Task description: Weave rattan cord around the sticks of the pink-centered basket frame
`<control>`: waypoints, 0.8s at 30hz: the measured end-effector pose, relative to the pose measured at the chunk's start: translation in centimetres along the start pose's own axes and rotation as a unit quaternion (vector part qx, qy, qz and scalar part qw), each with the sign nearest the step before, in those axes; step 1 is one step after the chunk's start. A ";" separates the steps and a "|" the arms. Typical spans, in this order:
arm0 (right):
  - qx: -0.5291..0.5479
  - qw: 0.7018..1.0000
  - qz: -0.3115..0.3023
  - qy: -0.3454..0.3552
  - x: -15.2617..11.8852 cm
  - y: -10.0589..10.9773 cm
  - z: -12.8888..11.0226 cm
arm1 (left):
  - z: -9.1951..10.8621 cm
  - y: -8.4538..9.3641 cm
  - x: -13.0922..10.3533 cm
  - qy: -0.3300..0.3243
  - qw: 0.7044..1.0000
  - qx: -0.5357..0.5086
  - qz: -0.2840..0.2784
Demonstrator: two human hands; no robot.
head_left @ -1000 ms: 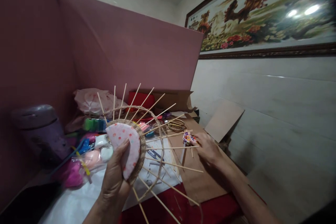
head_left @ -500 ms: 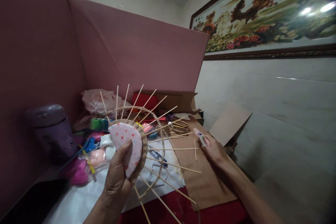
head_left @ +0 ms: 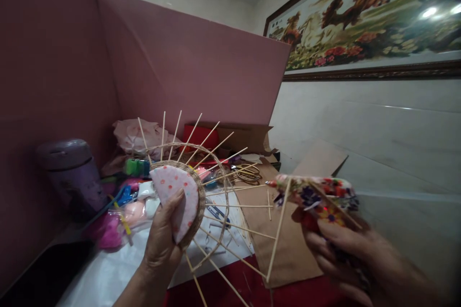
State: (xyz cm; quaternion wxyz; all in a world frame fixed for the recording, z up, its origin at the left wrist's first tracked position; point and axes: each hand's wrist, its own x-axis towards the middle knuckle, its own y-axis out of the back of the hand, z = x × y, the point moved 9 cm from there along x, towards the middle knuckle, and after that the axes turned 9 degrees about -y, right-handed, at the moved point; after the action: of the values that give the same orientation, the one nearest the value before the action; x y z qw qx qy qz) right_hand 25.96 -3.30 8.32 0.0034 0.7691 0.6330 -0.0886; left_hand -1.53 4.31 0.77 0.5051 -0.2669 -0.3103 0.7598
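Observation:
My left hand grips a half-round woven piece, thumb pressed on its padded, spotted white-and-pink fabric face. Thin wooden sticks fan out from its woven edge, and a braided cord loop crosses them. On the right, my right hand, blurred, is wrapped around a flower-patterned glue gun, its nozzle pointing left toward the stick ends. A loose-looking wooden stick slants down in front of the gun to the tip of a lower spoke; whether the hand holds it too, I cannot tell.
Behind the work lie a coil of cord, a blue cutter and brown cardboard. Bags of coloured material and a purple flask stand to the left. A tiled wall rises at the right.
My right hand has come back nearer and to the right, bringing the glue gun into full view. A slanting stick now shows beside the spoke tips. My left hand keeps its hold.

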 end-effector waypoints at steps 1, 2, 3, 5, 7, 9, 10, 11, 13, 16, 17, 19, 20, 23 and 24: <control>0.015 0.995 -0.066 -0.078 -0.1 -1.5 1.4 | 0.0 0.0 0.0 -0.002 1.000 0.003 -0.001; 0.023 0.984 -0.117 -0.136 -0.3 -2.7 2.4 | 0.1 0.0 0.0 -0.003 1.000 0.006 0.000; 0.027 0.973 -0.154 -0.167 -0.3 -3.5 2.9 | 0.2 0.0 0.0 -0.008 1.000 0.009 0.002; 0.033 0.958 -0.205 -0.199 -0.1 -4.3 3.5 | 0.4 0.1 0.0 -0.022 1.000 0.014 0.006; 0.039 0.954 -0.216 -0.204 0.6 -4.5 3.8 | 0.6 0.0 0.0 -0.034 0.999 0.016 0.002; 0.016 0.958 -0.210 -0.194 1.2 -4.5 4.1 | 0.7 -0.1 0.0 -0.039 0.999 0.015 -0.008; -0.010 0.959 -0.214 -0.186 1.3 -4.7 4.2 | 0.7 -0.2 0.0 -0.036 0.999 0.015 -0.011; -0.039 0.958 -0.222 -0.176 1.4 -5.1 4.2 | 0.7 -0.2 -0.1 -0.033 0.999 0.015 -0.012; -0.091 0.953 -0.243 -0.158 1.4 -6.1 4.2 | 0.7 -0.2 -0.2 -0.028 0.999 0.016 -0.009; -0.130 0.951 -0.236 -0.148 1.9 -6.8 4.3 | 0.6 -0.3 -0.4 -0.022 1.000 0.016 -0.010; -0.137 0.953 -0.227 -0.144 2.3 -6.8 4.3 | 0.7 -0.3 -0.5 -0.022 1.000 0.015 -0.013; -0.140 0.958 -0.215 -0.127 2.9 -6.8 4.2 | 0.6 -0.6 -0.6 -0.021 0.999 0.012 -0.026; -0.139 0.959 -0.214 -0.120 3.2 -6.8 4.1 | 0.7 -0.7 -0.6 -0.023 0.999 0.009 -0.031; -0.141 0.960 -0.212 -0.116 3.7 -6.7 4.2 | 0.6 -0.8 -0.7 -0.021 0.999 0.008 -0.035; -0.146 0.960 -0.206 -0.118 3.8 -6.6 4.2 | 0.5 -0.9 -0.7 -0.018 0.999 0.006 -0.037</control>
State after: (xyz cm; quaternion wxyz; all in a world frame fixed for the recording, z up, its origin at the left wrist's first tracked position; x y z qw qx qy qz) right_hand 19.70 1.20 4.37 0.1720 0.5974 0.7787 -0.0846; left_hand -1.15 3.81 1.82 0.5288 -0.2387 -0.3247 0.7469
